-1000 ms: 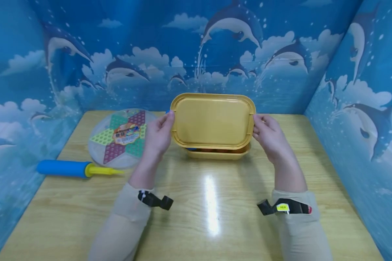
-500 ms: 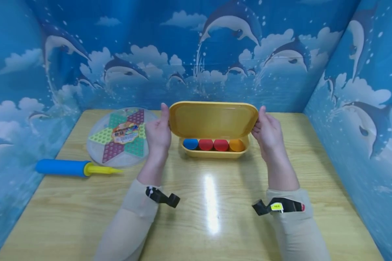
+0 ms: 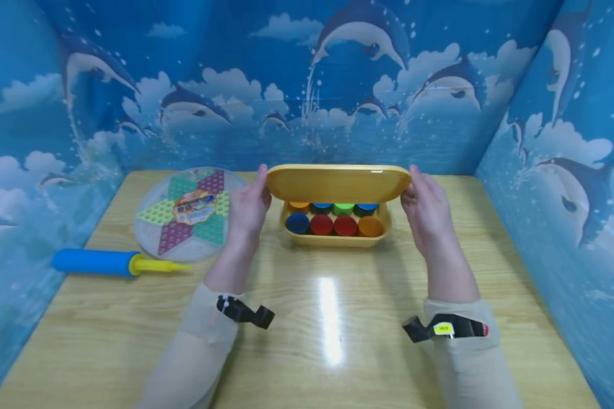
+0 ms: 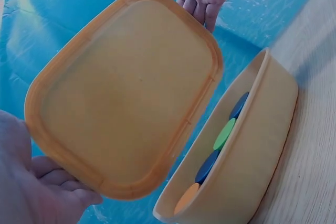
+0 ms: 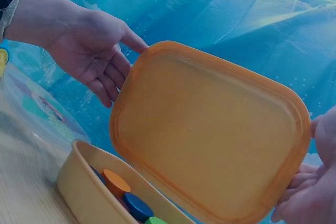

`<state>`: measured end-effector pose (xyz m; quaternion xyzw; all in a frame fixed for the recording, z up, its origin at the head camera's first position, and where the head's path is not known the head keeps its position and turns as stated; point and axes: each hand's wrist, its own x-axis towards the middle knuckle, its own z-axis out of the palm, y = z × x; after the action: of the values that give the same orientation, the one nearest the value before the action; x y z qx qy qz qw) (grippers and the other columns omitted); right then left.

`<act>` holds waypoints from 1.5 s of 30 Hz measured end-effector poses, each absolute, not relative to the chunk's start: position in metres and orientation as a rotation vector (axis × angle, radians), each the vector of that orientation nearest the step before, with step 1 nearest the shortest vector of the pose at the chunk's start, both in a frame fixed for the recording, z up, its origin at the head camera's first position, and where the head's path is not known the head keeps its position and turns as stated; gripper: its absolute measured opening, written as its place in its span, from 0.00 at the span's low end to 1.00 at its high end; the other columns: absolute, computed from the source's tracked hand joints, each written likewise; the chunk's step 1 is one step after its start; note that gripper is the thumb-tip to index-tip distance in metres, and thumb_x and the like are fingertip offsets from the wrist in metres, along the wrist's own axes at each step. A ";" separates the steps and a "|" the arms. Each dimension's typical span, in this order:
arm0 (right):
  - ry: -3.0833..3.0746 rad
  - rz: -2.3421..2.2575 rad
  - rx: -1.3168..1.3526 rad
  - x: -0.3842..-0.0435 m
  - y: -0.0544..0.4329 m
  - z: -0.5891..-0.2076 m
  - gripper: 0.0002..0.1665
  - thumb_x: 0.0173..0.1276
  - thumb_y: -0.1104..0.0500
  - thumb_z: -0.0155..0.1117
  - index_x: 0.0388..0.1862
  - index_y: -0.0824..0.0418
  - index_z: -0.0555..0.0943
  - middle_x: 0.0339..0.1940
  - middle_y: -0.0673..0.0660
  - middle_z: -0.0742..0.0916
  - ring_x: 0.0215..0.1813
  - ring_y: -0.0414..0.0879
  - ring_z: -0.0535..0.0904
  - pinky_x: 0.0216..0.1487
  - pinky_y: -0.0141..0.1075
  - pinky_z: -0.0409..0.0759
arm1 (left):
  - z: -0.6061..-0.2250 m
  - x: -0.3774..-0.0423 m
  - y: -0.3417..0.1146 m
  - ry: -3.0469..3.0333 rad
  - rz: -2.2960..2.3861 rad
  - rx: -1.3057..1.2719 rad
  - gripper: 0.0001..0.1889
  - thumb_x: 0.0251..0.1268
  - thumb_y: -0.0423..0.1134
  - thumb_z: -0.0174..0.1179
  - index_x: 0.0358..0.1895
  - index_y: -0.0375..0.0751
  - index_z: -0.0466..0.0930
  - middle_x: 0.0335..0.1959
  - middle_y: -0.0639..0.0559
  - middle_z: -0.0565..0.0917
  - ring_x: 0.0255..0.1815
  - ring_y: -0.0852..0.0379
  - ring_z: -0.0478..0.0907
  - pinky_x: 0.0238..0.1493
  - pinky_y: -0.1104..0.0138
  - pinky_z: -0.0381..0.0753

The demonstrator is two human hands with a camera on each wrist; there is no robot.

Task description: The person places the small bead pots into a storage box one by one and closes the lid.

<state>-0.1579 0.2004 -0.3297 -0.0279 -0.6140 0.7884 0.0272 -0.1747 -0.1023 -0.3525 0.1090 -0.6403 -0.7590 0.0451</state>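
Note:
A yellow-orange plastic lid (image 4: 131,93) is held at its two short ends, tilted above a matching yellow box (image 3: 337,242). My left hand (image 3: 248,207) grips the left end, thumb at the upper edge and fingers behind. At the right end, my right hand (image 3: 427,210) grips it the same way. Inside the box stand two rows of round pieces with coloured tops, among them a red one (image 3: 321,225), a green one (image 3: 344,209) and an orange one (image 3: 370,226). The lid hides part of the back row. Lid and box are apart in the left wrist view.
Left of the box lies a round, clear-covered Chinese checkers board (image 3: 212,238) with a coloured star. In front of it is a blue hand pump (image 3: 94,262) with a yellow nozzle. Dolphin-printed curtains (image 3: 307,85) enclose the wooden table (image 3: 286,352) at the back and sides.
The lid has tipped from facing me to nearly edge-on, its lower edge swinging up and away. The box's round pieces, covered before, now show. Both hands keep their grip.

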 end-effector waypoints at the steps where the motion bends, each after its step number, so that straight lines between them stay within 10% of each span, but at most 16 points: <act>1: -1.888 2.446 -0.066 -0.156 0.202 -0.329 0.21 0.88 0.47 0.52 0.54 0.66 0.72 0.49 0.54 0.74 0.54 0.43 0.70 0.65 0.30 0.67 | -0.352 -0.173 -0.103 -1.973 -2.339 0.304 0.28 0.77 0.63 0.60 0.26 0.43 0.87 0.36 0.50 0.89 0.51 0.61 0.81 0.66 0.69 0.77; 4: -1.917 2.467 0.003 -0.151 0.206 -0.327 0.27 0.88 0.50 0.50 0.71 0.70 0.68 0.52 0.54 0.70 0.52 0.42 0.63 0.61 0.32 0.65 | -0.349 -0.169 -0.106 -2.037 -2.402 0.205 0.31 0.83 0.58 0.55 0.32 0.31 0.84 0.36 0.42 0.83 0.46 0.57 0.77 0.62 0.70 0.75; 7: -2.029 2.467 0.070 -0.145 0.211 -0.327 0.41 0.88 0.49 0.52 0.86 0.69 0.51 0.78 0.59 0.66 0.76 0.41 0.60 0.80 0.31 0.55 | -0.347 -0.165 -0.108 -2.107 -2.461 0.097 0.31 0.86 0.55 0.52 0.66 0.25 0.79 0.69 0.36 0.79 0.71 0.53 0.75 0.73 0.68 0.70; 9: -2.098 2.459 0.112 -0.143 0.214 -0.329 0.46 0.86 0.49 0.56 0.88 0.66 0.44 0.87 0.60 0.54 0.85 0.44 0.49 0.85 0.37 0.45 | -0.345 -0.162 -0.111 -2.164 -2.477 0.024 0.33 0.87 0.53 0.51 0.79 0.33 0.61 0.84 0.46 0.57 0.84 0.52 0.53 0.83 0.61 0.57; 15: -2.293 2.360 0.241 -0.137 0.224 -0.336 0.50 0.84 0.57 0.61 0.88 0.62 0.40 0.89 0.58 0.40 0.87 0.51 0.34 0.86 0.44 0.46 | -0.344 -0.153 -0.119 -2.381 -2.318 -0.108 0.36 0.82 0.53 0.59 0.77 0.27 0.66 0.87 0.51 0.51 0.86 0.51 0.45 0.84 0.57 0.54; 24: -2.336 2.327 0.399 -0.137 0.232 -0.344 0.59 0.69 0.79 0.68 0.87 0.67 0.41 0.88 0.63 0.45 0.84 0.58 0.55 0.67 0.34 0.79 | -0.353 -0.150 -0.122 -2.606 -2.030 -0.327 0.49 0.67 0.55 0.75 0.84 0.43 0.58 0.86 0.57 0.52 0.83 0.55 0.57 0.79 0.59 0.66; 32: -2.676 2.068 0.111 -0.140 0.229 -0.348 0.73 0.57 0.68 0.86 0.87 0.64 0.43 0.88 0.57 0.48 0.82 0.54 0.60 0.64 0.32 0.80 | -0.368 -0.152 -0.115 -2.715 -1.900 -0.229 0.66 0.48 0.52 0.86 0.85 0.43 0.49 0.85 0.52 0.55 0.82 0.58 0.57 0.77 0.65 0.66; 45: -2.884 1.789 0.022 -0.153 0.220 -0.354 0.75 0.55 0.58 0.89 0.87 0.63 0.46 0.88 0.57 0.50 0.83 0.53 0.59 0.72 0.39 0.74 | -0.376 -0.167 -0.115 -2.808 -1.826 -0.096 0.69 0.45 0.52 0.88 0.85 0.42 0.48 0.84 0.44 0.56 0.75 0.49 0.71 0.67 0.62 0.81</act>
<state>-0.1528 0.2197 -0.3537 0.0063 -0.8430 0.5230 -0.1257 -0.1667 -0.1151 -0.3760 -0.0286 -0.8334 -0.5420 -0.1044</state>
